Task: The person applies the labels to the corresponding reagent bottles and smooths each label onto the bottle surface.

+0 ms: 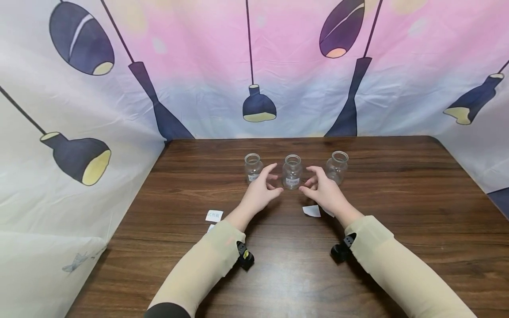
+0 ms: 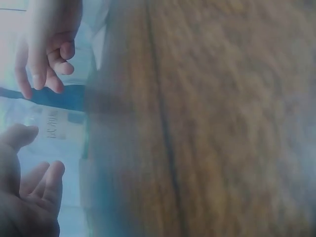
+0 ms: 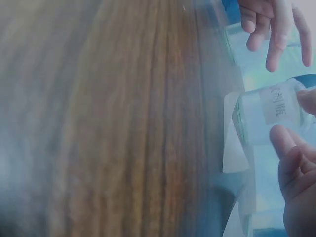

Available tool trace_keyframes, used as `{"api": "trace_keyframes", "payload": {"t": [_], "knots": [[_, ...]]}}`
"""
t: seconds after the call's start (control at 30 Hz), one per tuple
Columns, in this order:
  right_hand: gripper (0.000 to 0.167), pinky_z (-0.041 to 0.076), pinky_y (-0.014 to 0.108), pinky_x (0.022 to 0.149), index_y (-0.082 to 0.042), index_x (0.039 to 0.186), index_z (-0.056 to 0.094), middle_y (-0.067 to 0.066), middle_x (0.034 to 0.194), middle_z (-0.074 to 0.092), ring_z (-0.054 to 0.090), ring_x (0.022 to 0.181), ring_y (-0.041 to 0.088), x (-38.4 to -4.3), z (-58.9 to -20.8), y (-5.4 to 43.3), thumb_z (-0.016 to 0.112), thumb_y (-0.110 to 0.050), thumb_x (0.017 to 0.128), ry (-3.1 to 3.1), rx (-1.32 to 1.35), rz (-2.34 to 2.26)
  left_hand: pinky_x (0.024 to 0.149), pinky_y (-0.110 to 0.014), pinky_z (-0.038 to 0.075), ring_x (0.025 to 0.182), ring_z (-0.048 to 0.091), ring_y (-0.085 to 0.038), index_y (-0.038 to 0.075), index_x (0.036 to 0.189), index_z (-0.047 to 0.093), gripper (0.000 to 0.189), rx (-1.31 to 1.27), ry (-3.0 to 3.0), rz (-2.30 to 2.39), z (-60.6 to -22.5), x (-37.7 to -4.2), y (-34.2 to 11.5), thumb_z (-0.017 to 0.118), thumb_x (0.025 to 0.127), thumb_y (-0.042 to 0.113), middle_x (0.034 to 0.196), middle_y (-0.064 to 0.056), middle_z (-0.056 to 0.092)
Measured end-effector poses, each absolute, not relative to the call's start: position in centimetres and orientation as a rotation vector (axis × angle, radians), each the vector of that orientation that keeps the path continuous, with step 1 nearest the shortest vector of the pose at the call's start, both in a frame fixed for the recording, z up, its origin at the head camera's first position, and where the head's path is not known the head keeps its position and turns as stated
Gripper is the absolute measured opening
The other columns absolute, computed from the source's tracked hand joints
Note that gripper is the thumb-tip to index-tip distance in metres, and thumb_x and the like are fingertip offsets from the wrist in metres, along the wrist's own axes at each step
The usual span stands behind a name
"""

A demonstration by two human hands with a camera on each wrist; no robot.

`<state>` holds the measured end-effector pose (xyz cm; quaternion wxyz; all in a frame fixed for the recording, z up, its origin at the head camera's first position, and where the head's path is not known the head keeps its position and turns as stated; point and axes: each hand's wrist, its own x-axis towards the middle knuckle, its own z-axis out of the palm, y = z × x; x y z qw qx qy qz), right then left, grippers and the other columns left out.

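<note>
Three small clear glass jars stand in a row on the wooden table. The middle jar (image 1: 292, 170) carries a white paper label (image 1: 292, 181) with writing on its front. Just left of it is my left hand (image 1: 258, 192), thumb and fingers spread apart, with nothing in its grasp. On the other side my right hand (image 1: 325, 191) is held the same way, a small gap from the glass. The left jar (image 1: 252, 165), partly behind my left hand, also shows a label. Behind my right hand stands the right jar (image 1: 339, 164); no label is visible on it.
A written paper slip (image 1: 214, 215) lies left of my left forearm, with another partly under the sleeve. Blank-looking white slips (image 1: 312, 211) lie below my right hand. A printed cloth (image 1: 214, 88) hangs behind the table (image 1: 191, 176).
</note>
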<state>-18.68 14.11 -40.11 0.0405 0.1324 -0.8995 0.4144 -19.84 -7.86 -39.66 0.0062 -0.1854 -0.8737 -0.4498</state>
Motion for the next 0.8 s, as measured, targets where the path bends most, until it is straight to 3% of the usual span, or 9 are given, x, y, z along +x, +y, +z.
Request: {"api": "trace_keyframes", "payload": {"t": [0.4,0.8], "knots": [[0.045,0.048,0.036,0.067,-0.012,0.127,0.049,0.003,0.09,0.063,0.06,0.077,0.018,-17.9,-39.5,13.1,0.068,-0.019,0.086,-2.656,0.523,1.237,0.07,-0.034,0.046,0.077,0.057,-0.013,0.02,0.14,0.041,0.062,-0.546,-2.758,-1.334,-38.5,-18.8,-10.0,0.069,0.084,0.02,0.114,-0.007,0.065],[0.048,0.048,0.034,0.068,-0.011,0.13,0.05,-0.001,0.092,0.062,0.06,0.079,0.015,-17.6,-39.5,13.3,0.067,-0.023,0.087,-2.721,0.568,1.249,0.068,-0.034,0.045,0.076,0.056,-0.015,0.021,0.139,0.043,0.061,-0.517,-2.832,-1.323,-38.7,-17.7,-12.8,0.069,0.085,0.022,0.112,-0.002,0.065]]}}
